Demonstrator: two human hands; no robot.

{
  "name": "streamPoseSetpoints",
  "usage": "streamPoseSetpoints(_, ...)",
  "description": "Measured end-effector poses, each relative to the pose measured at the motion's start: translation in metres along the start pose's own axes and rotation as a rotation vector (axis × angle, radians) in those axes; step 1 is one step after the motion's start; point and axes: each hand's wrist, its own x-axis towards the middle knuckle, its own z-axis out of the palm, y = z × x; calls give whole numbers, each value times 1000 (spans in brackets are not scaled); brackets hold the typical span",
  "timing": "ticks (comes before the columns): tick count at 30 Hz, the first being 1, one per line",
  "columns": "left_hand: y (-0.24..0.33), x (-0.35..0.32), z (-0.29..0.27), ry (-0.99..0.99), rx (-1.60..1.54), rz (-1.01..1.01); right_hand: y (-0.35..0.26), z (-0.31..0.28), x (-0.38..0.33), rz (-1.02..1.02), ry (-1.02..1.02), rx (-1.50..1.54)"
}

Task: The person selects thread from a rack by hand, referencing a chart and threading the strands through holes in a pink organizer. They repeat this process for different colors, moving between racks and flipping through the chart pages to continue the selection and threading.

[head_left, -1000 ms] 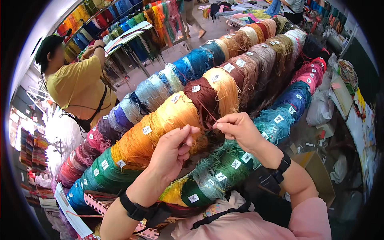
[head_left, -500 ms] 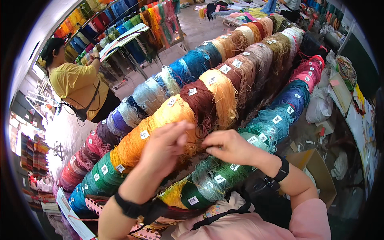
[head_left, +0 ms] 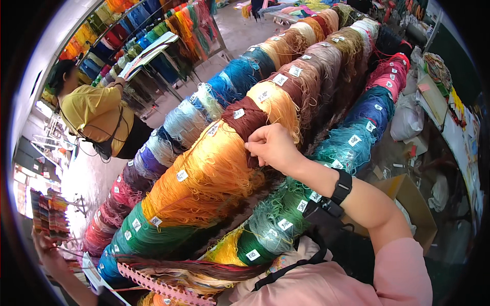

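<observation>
My right hand (head_left: 269, 146) is closed in a pinch at the lower edge of a dark brown thread hank (head_left: 246, 120), beside a light orange hank (head_left: 275, 104). Dark brown strands lie at its fingertips. Far out at the lower left is my left hand (head_left: 50, 251), raised and dim near the picture's rim, close to a hanging bundle of multicoloured threads (head_left: 50, 211); its fingers are too blurred to read. Below, a pink notched strip (head_left: 153, 285) lies beside a bunch of long dark and pale strands (head_left: 204, 275).
Long rows of labelled hanks run diagonally, with orange (head_left: 204, 178), green (head_left: 148, 229) and teal thread (head_left: 332, 145). A person in a yellow top (head_left: 97, 109) stands at left by a thread rack (head_left: 148, 30). A cardboard box (head_left: 408, 204) and white bag (head_left: 407, 125) are at right.
My hands have come apart. My left hand has swung far down to the left, while my right hand has moved slightly up and left to the dark brown hank. The view has shifted a little.
</observation>
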Motion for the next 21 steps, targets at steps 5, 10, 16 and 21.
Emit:
streamPoseSetpoints(5, -10, -113, 115, -460, -338, -620, -5, 1, -10, 22, 4, 182)
streamPoseSetpoints(10, 4, -179, 227, -953, -470, -1069, -7, -19, -24, 0, -47, 473)
streamPoseSetpoints(16, -31, -221, 288, -1087, -418, -1179, -15, -25, -35, 175, -274, 754)
streamPoseSetpoints(21, -27, -236, 307, -1069, -383, -1234, -16, -28, -43, 166, -345, 583)
